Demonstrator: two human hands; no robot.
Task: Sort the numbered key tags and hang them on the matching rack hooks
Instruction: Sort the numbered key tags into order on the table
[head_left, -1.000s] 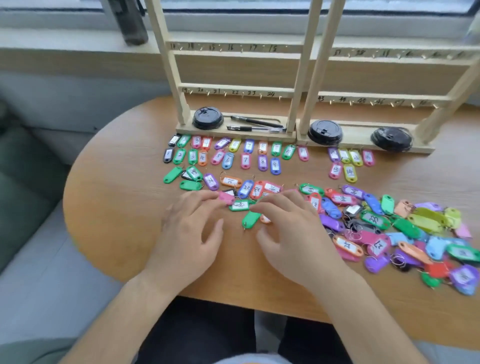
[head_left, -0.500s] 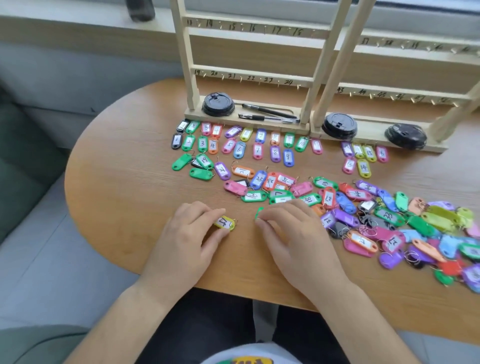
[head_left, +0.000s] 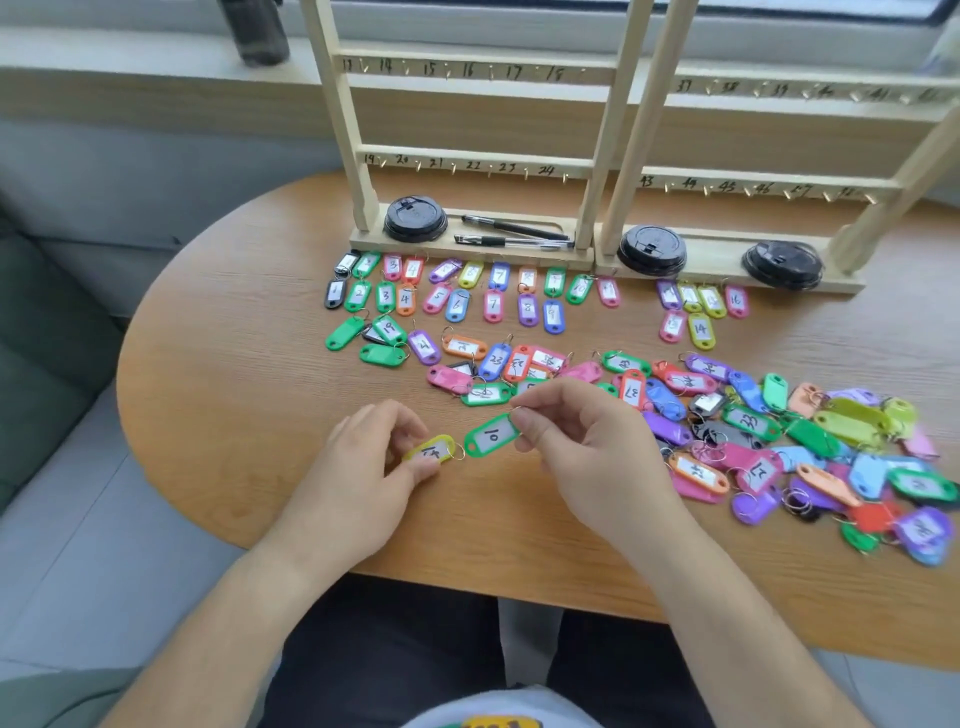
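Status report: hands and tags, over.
Left hand pinches yellow plastic key tag. Right hand pinches green plastic key tag marked 10. Wooden rack: visible hooks bare; loose tags lie between.

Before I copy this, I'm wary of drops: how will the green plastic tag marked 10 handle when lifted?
Probably stiff: the green plastic tag marked 10 looks flat though the right hand pinches only one end. Likely light, since fingertips alone hold it. Its smooth plastic might slip.

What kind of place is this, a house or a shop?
Probably a living room or office corner, though I can't be sure: a rounded wooden table sits by a pale window sill, with a dark green sofa beside it.
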